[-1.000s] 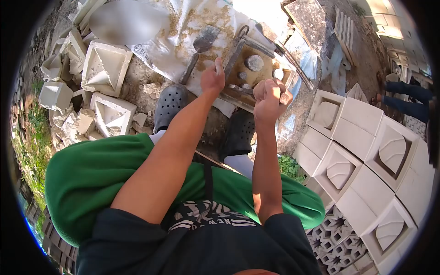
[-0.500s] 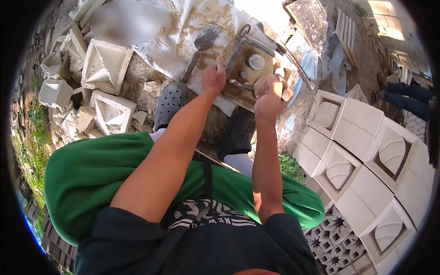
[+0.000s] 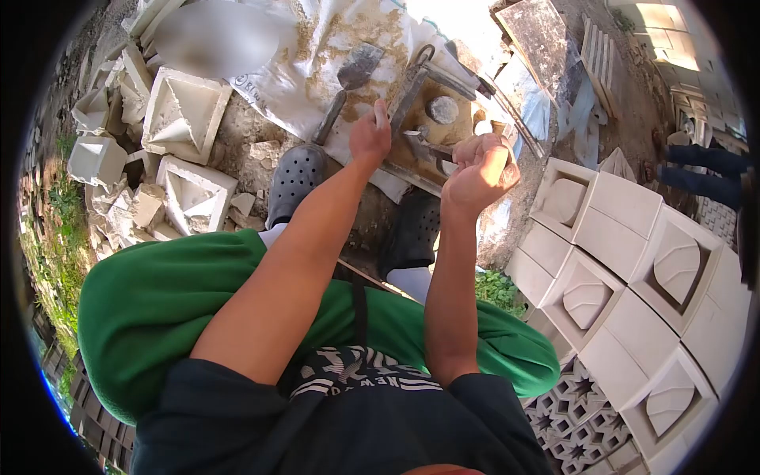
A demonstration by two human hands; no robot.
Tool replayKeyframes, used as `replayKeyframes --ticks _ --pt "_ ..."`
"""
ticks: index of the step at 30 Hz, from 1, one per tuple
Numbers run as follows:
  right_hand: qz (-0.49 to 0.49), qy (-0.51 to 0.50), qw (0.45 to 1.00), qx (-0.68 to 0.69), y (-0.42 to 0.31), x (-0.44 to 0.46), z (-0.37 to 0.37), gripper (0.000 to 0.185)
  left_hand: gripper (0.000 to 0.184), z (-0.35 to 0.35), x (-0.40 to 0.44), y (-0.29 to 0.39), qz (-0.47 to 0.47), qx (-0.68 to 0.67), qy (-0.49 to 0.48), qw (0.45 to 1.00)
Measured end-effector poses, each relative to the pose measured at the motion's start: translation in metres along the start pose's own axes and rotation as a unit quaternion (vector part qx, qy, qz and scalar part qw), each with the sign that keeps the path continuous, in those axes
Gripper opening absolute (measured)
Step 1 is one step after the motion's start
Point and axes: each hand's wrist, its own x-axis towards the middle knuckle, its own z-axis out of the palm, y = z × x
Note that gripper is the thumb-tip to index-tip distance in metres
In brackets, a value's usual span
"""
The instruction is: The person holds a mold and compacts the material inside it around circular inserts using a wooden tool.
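A rectangular mould (image 3: 405, 101) with raised dark sides lies on the ground before me, holding sandy brown material and a round grey piece (image 3: 442, 110). My left hand (image 3: 370, 139) grips its near left side, thumb pointing up; some fingers are hidden. In my right hand (image 3: 480, 176), closed around the handle, is a small trowel whose narrow blade (image 3: 427, 149) points left over the mould's near part. A larger trowel (image 3: 360, 66) with a dark handle lies left of the mould on a white sack (image 3: 277, 99), apart from both hands.
Pale cast blocks (image 3: 186, 115) and broken pieces are heaped at left. Stacked cast blocks (image 3: 617, 214) stand at right, beside patterned lattice blocks (image 3: 582, 416). Long thin rods (image 3: 514, 119) lie right of the mould. Another person's legs (image 3: 704, 162) show at far right.
My right hand has moved right and slightly down with the small trowel, drawing its blade across the mould. My left hand has stayed nearly in place.
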Motion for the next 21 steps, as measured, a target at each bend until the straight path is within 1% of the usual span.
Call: replayKeyframes --ticks 1,3,5,7,8,9,11,12,13,15,16,18,19,21 --pt "0.001 -0.003 1.000 0.000 0.012 -0.001 -0.001 0.024 0.066 0.000 -0.001 0.000 -0.001 0.004 0.000 1.000" --pt "0.048 0.017 0.997 -0.050 0.027 -0.006 0.010 0.026 0.066 0.000 0.001 -0.002 0.006 0.003 -0.010 1.000" --pt "0.044 0.017 0.996 -0.075 0.017 -0.004 0.014 0.028 0.066 0.002 0.000 -0.004 0.014 -0.002 -0.017 1.000" --pt "0.029 0.035 0.998 -0.047 0.004 -0.001 0.010 0.027 0.067 0.002 0.002 -0.004 -0.005 0.006 -0.014 1.000" --pt "0.015 0.031 0.999 -0.004 0.004 -0.004 0.009 0.027 0.067 0.000 0.004 0.000 -0.005 0.004 -0.009 1.000" --pt "0.016 0.029 0.999 -0.002 0.009 -0.003 0.011 0.027 0.067 -0.002 0.003 0.003 -0.006 0.005 -0.010 1.000" --pt "0.016 -0.001 0.996 -0.088 0.014 -0.009 0.018 0.033 0.067 -0.001 -0.007 0.000 -0.011 0.013 -0.020 1.000" --pt "0.029 0.006 0.996 -0.079 0.001 -0.007 0.019 0.032 0.067 -0.001 -0.004 0.001 -0.014 0.009 -0.020 1.000" --pt "-0.021 0.022 0.995 -0.095 -0.004 -0.009 0.017 0.033 0.067 -0.002 -0.002 0.002 -0.021 0.003 -0.017 1.000" --pt "-0.018 0.029 0.999 -0.034 -0.006 -0.013 0.009 0.030 0.066 0.001 0.000 -0.002 -0.027 0.009 -0.009 1.000" --pt "-0.019 0.028 0.999 -0.033 0.006 -0.011 0.010 0.030 0.066 0.003 0.002 -0.003 -0.021 0.017 -0.009 1.000" --pt "-0.017 0.026 0.987 -0.158 0.026 -0.008 0.021 0.031 0.065 0.002 -0.001 -0.003 -0.016 0.015 -0.015 1.000" --pt "-0.019 0.025 0.987 -0.157 0.026 -0.006 0.016 0.031 0.065 0.002 0.001 -0.003 -0.011 0.010 -0.016 1.000" --pt "-0.056 0.050 0.990 -0.119 0.000 -0.002 0.019 0.036 0.065 -0.001 -0.001 -0.002 -0.005 0.007 -0.006 1.000"
